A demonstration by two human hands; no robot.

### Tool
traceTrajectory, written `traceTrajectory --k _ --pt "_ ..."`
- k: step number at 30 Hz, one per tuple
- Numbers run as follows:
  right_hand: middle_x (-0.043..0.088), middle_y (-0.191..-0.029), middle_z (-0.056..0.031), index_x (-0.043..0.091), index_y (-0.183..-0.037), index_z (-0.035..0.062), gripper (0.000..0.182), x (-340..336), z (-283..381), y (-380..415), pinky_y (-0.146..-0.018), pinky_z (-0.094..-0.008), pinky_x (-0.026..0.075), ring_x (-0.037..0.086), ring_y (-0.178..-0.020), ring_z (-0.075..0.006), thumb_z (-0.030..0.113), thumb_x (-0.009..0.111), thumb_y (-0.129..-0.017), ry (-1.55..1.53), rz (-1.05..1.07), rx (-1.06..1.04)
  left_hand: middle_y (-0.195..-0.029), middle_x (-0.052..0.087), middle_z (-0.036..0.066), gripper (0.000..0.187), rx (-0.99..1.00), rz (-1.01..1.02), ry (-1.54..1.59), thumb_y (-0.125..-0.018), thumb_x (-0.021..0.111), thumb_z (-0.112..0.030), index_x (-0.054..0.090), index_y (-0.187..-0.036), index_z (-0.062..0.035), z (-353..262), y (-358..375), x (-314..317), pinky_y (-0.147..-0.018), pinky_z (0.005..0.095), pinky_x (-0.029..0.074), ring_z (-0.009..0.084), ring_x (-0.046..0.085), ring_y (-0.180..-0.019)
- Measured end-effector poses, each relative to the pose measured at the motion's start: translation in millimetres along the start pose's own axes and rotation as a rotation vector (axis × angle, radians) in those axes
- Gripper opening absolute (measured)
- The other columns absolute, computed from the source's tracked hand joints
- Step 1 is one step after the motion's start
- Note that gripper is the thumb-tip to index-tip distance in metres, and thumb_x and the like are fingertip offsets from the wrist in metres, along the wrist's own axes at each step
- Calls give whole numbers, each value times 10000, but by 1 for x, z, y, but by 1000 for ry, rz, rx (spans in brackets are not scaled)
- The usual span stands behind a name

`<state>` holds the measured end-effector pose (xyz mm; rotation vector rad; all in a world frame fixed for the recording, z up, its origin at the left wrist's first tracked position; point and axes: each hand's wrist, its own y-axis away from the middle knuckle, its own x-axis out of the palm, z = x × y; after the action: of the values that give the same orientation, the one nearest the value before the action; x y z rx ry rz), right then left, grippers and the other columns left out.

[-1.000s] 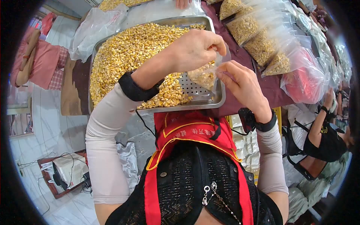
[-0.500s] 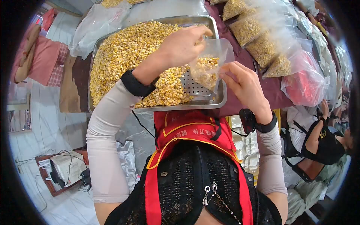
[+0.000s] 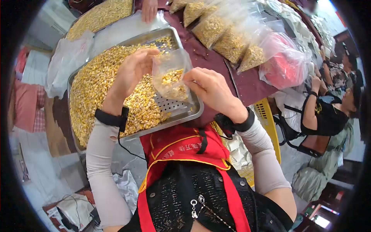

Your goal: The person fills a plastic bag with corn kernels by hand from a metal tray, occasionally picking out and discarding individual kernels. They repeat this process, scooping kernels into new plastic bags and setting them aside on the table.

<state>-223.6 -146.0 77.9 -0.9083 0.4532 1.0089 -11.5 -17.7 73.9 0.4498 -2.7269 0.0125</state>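
Observation:
A clear bag (image 3: 172, 79), partly filled with yellow kernels, hangs above the bare perforated corner of a metal tray (image 3: 196, 112). My right hand (image 3: 210, 87) pinches the bag's right edge between thumb and fingers. At the bag's left side, my left hand (image 3: 136, 69) is curved over the heap of kernels (image 3: 104, 77), its fingertips near the bag's mouth; whether anything is inside its curl is hidden. The kernels cover most of the tray's left and middle.
Filled clear bags (image 3: 232, 42) stand in a row on the dark red cloth (image 3: 205, 58), beside a pink bag (image 3: 280, 62). A second kernel tray (image 3: 100, 19) is at upper left, near another person's hand (image 3: 149, 9). A yellow crate (image 3: 270, 129) sits at right.
The view has shifted, so the tray and bags appear further left. My left hand has moved from over the bag's top to its left side. Another person's hand has appeared at the top.

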Motion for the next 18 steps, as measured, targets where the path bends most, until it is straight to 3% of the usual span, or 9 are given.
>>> traceTrajectory --k 3,5,7,8,11,13,14,17,18 --pt "574 -746 -98 537 -804 73 39 7 -2 0 -603 -405 451 580 -725 -308 111 541 -811 -6 -66 -21 -1073 586 54 285 7 35 -441 -870 476 -116 562 -1107 16 11 6 2 -900 281 408 124 531 -1005" --pt "572 -744 -95 546 -816 79 35 7 -1 0 -595 -399 448 578 -718 -306 112 553 -806 -2 -73 -23 -1088 584 49 248 11 75 -523 -885 478 -110 569 -1087 1 13 8 9 -896 274 411 122 531 -1005" --pt "584 -762 -96 560 -819 77 52 7 1 1 -600 -397 451 574 -721 -313 118 573 -790 39 -107 -16 -1088 587 44 207 30 97 -493 -891 472 -87 575 -1056 -16 26 5 7 -900 279 412 123 530 -1006" --pt "584 -762 -96 560 -819 77 52 6 2 3 -600 -397 451 574 -721 -313 118 573 -790 35 -111 -21 -906 557 -26 129 66 74 -407 -909 510 -136 571 -969 -40 32 5 11 -773 218 408 64 497 -851" --pt "600 -781 -92 583 -856 57 69 -1 1 7 -608 -342 463 594 -702 -243 89 595 -797 -9 -91 15 -906 556 -25 132 196 -14 -436 -922 502 -151 562 -959 -40 33 1 14 -761 218 404 62 493 -836" --pt "607 -795 -70 598 -902 33 88 -6 1 11 -622 -270 460 586 -709 -137 60 602 -817 -347 -185 246 -888 552 -17 121 242 -97 -416 -930 488 -150 552 -919 -47 29 -5 16 -744 217 399 62 484 -819" --pt "596 -802 -38 598 -955 14 131 -15 5 9 -638 -228 450 556 -738 -79 35 609 -825 -298 -232 264 -884 555 -13 116 306 -115 -347 -931 489 -152 542 -914 -51 23 -8 19 -744 212 396 57 480 -819" --pt "585 -831 -15 467 -1201 36 397 -24 -1 6 -689 -237 453 550 -742 -92 -2 591 -825 -433 -417 222 -850 568 1 96 333 -154 -167 -934 485 -150 512 -899 -64 3 -6 36 -746 211 415 56 514 -819" --pt "585 -831 -15 467 -1201 36 397 -25 0 5 -689 -237 453 550 -742 -92 -2 591 -825 -441 -410 216 -879 568 5 87 349 -128 -39 -941 471 -148 511 -924 -73 -1 -7 42 -768 240 428 86 543 -851"
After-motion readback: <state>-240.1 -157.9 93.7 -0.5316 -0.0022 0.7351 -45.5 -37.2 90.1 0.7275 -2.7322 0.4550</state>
